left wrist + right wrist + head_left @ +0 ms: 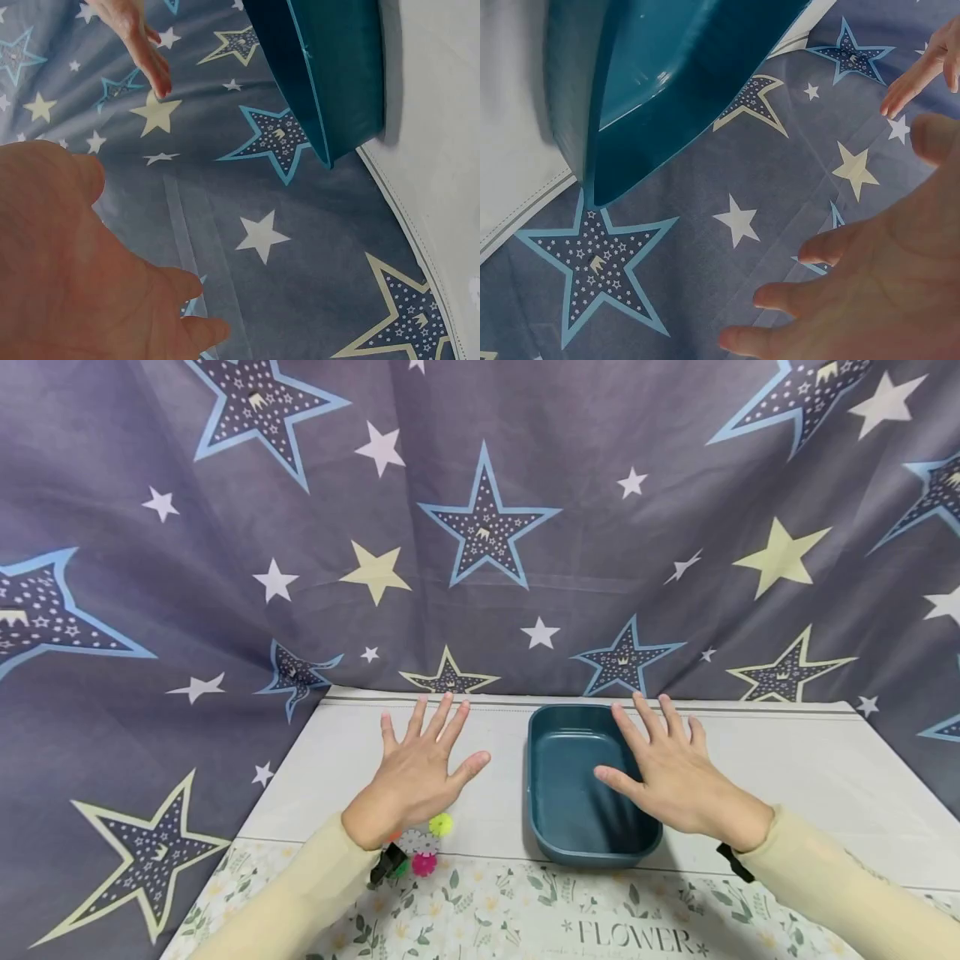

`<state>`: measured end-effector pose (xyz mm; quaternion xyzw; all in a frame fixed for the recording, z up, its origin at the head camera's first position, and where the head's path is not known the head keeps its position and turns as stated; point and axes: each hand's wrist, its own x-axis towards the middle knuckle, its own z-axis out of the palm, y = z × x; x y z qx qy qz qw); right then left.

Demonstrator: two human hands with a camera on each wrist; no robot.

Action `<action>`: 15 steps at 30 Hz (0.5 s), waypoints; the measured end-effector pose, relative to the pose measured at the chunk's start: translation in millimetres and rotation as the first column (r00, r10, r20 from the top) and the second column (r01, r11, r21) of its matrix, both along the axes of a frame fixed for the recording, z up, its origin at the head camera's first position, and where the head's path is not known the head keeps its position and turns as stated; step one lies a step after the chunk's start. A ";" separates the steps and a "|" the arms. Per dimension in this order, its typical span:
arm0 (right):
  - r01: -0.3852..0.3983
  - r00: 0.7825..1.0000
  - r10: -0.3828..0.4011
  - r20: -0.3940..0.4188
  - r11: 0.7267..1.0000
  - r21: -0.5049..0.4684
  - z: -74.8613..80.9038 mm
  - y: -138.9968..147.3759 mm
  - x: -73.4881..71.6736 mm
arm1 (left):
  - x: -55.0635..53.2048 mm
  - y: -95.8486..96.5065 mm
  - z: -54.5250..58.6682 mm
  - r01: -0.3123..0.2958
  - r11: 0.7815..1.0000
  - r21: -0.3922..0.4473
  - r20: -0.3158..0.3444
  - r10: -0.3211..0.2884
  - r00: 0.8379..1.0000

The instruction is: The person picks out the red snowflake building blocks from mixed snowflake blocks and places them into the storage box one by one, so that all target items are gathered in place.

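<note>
My left hand (420, 772) is held palm down with its fingers spread, and it grips nothing. Partly hidden under its wrist lie several small flower-shaped pieces, among them a pink one (424, 864), a yellow one (441, 824) and grey ones. My right hand (678, 777), fingers also spread and holding nothing, overlaps the right side of a teal rectangular tub (551, 852) in the head view. The tub's inside shows no objects. Both wrist views show the palms raised, with the tub wall (349, 75) beside the left hand and its corner (574, 112) beside the right.
A white table cover (787, 777) with a floral front strip (480, 910) lies under everything. Behind and at both sides hangs a grey curtain (570, 593) printed with stars. Dark straps (387, 865) sit on both wrists.
</note>
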<state>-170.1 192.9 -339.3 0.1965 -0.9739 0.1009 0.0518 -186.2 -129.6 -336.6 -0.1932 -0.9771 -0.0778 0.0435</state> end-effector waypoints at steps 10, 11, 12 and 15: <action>-0.045 0.999 0.045 0.000 0.999 -0.004 -19.5 17.0 -6.5 | -18.3 -38.4 -8.1 -0.019 0.993 -0.115 0.087 0.029 0.996; -0.046 0.999 0.046 0.015 0.999 -0.016 -24.3 20.4 -7.4 | -22.4 -45.4 -11.5 -0.021 0.993 -0.119 0.103 0.034 0.994; -0.048 0.998 0.050 0.039 0.998 -0.038 -29.3 23.6 -8.1 | -26.9 -52.1 -15.5 -0.026 0.993 -0.118 0.126 0.041 0.991; -0.036 0.994 0.046 0.103 0.994 -0.104 -44.0 29.5 -8.9 | -38.8 -71.7 -29.0 -0.055 0.994 -0.093 0.192 0.072 0.979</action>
